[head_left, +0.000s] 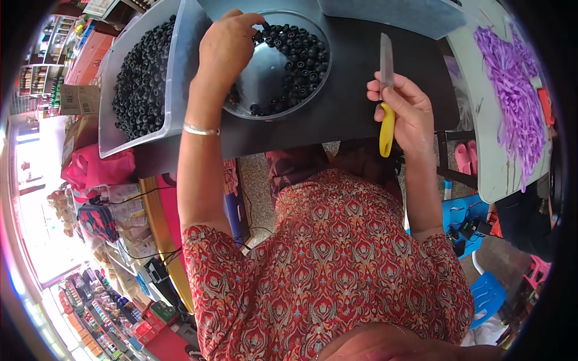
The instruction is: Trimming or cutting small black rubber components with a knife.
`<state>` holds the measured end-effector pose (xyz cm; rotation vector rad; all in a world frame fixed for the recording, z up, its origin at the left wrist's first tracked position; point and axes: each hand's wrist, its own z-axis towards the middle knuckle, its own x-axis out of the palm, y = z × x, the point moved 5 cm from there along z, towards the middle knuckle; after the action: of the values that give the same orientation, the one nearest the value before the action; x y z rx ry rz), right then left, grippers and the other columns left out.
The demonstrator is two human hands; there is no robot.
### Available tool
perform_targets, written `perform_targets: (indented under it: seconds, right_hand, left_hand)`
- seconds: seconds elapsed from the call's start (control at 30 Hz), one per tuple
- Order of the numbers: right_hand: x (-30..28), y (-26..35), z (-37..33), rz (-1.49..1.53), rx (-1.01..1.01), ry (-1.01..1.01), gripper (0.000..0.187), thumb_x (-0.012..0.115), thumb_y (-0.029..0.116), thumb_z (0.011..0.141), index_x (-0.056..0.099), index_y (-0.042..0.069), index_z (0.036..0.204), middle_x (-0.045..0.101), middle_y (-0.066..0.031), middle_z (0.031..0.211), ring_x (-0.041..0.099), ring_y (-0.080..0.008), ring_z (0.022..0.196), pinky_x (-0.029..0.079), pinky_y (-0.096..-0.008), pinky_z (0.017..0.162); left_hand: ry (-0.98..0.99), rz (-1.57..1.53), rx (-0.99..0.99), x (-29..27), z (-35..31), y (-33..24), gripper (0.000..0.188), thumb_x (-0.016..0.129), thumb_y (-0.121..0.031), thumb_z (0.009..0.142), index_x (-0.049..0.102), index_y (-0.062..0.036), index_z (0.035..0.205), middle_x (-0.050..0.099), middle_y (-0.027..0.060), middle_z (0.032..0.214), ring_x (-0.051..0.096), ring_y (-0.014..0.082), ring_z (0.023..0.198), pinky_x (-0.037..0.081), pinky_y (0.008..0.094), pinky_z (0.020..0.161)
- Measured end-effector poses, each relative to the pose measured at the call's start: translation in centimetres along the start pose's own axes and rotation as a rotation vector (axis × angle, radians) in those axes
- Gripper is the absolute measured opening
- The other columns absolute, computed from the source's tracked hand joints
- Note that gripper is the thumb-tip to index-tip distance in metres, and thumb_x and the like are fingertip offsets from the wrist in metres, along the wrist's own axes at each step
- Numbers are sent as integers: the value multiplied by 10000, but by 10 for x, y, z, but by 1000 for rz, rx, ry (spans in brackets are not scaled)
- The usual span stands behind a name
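My left hand (227, 51) reaches over a round clear tray (265, 117), its fingers pinched at a small black piece by the tray's far side. Small black round pieces (307, 57), some with a hole in the middle, lie in the tray, mostly along its right and far parts. On the right, my right hand (409, 111) is closed around a knife (387, 129) with a yellow handle. The blade points away from me, and the thumb lies against its base. This knife is held to the right of the tray, above the dark table (355, 90).
A clear plastic bin (168, 90) full of similar black pieces stands left of the tray. Another translucent bin (391, 18) is at the far side. Purple strips (512, 90) lie on a pale table (490, 162) at right. A blue stool (487, 298) stands lower right.
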<state>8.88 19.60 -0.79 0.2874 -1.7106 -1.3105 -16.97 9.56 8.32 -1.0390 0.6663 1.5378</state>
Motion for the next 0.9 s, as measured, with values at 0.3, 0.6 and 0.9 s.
perform_targets:
  seconds: [0.3, 0.6, 0.9]
  right_hand:
    - [-1, -1, 0, 38, -33, 45, 275, 557, 39, 894, 566, -39, 1158, 641, -150, 1015, 632, -174, 869, 517, -242, 596]
    - [2, 1, -1, 16, -28, 37, 268, 559, 34, 893, 573, -39, 1151, 645, -150, 1002, 637, -174, 861, 516, -238, 596]
    - [3, 1, -2, -31, -47, 49, 275, 562, 45, 896, 572, -39, 1157, 645, -147, 1000, 636, -173, 868, 518, -235, 604]
  left_hand:
    - [284, 267, 93, 44, 18, 8, 240, 592, -63, 788, 645, -132, 1012, 600, 101, 889, 607, 318, 838, 491, 400, 696]
    - [180, 241, 95, 52, 11, 16, 109, 524, -78, 806, 619, -56, 853, 616, 119, 871, 626, 338, 812, 519, 424, 678]
    - [269, -89, 35, 40, -6, 9, 218, 626, -130, 786, 638, -97, 1001, 653, 139, 865, 625, 323, 819, 497, 406, 719]
